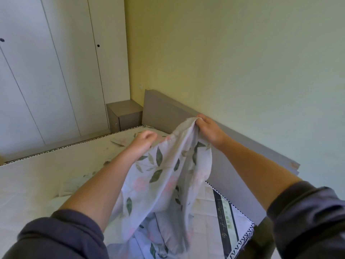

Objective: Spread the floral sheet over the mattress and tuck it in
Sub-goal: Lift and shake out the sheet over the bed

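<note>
Head view, at the corner of the bed.

- Wardrobe [46, 71]: white doors, past the far end of the headboard [164, 111].
- Mattress [37, 184]: runs out from the foot of the headboard. Its near corner is bare, with the zigzag trim and a printed label [225, 212] showing. Faint leaf shapes farther along; cannot tell if that is sheet lying face down.
- Headboard: grey panel, flat against the yellow wall.
- Floral sheet [164, 174]: bunched and lifted in front of the headboard, hanging in folds to the mattress corner below. Not spread here, not tucked.
- Nightstand [127, 113]: grey box just beyond the headboard's far end.
- Right hand [209, 128]: up near the headboard's top edge, fingers pinching a gathered edge of the sheet.
- Left hand [143, 141]: lower and farther from the headboard, fingers curled round another part of the sheet, as far as I can see.

Step, by my reading: finding the sheet's edge or corner before laying it out.

Next, likely: draw my hands apart along the hem to take out the folds, lay the corner over the bare mattress corner at the headboard, then push the overhang down.
</note>
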